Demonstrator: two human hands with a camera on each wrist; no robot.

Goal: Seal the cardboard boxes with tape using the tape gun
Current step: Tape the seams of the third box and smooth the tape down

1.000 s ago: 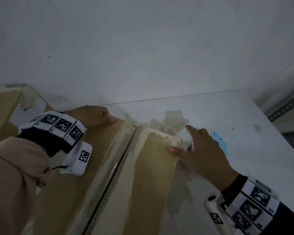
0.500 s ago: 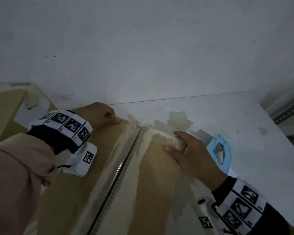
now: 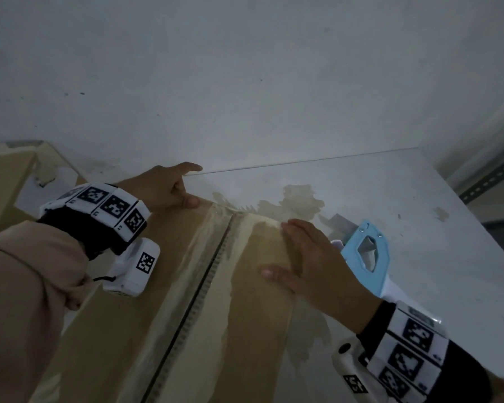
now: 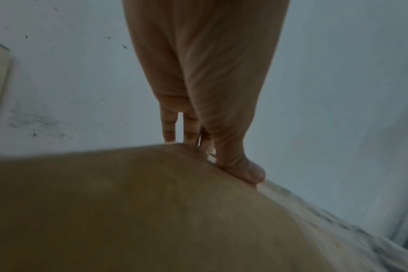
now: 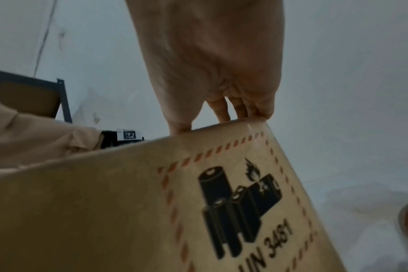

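A brown cardboard box (image 3: 122,330) lies in front of me on the white table (image 3: 405,199), both top flaps down and a seam (image 3: 198,292) running along the middle. My left hand (image 3: 186,186) is at the box's far left corner, thumb on top and index finger straight out. In the left wrist view its fingers (image 4: 169,128) hang straight past the far edge of the box (image 4: 151,211). My right hand (image 3: 291,251) lies flat on the right flap with straight fingers. The light blue tape gun (image 3: 382,257) rests on the table just right of that hand, with nobody holding it.
Another cardboard box (image 3: 3,184) stands at the back left against the wall. A metal shelf post (image 3: 492,181) is at the far right. The box's side (image 5: 105,202) carries a battery warning label (image 5: 240,208). Stains (image 3: 297,199) mark the table beyond the box.
My right hand left the tape gun's side, came over the flap's edge and now lies flat on the right flap. The left hand's index finger has straightened at the corner.
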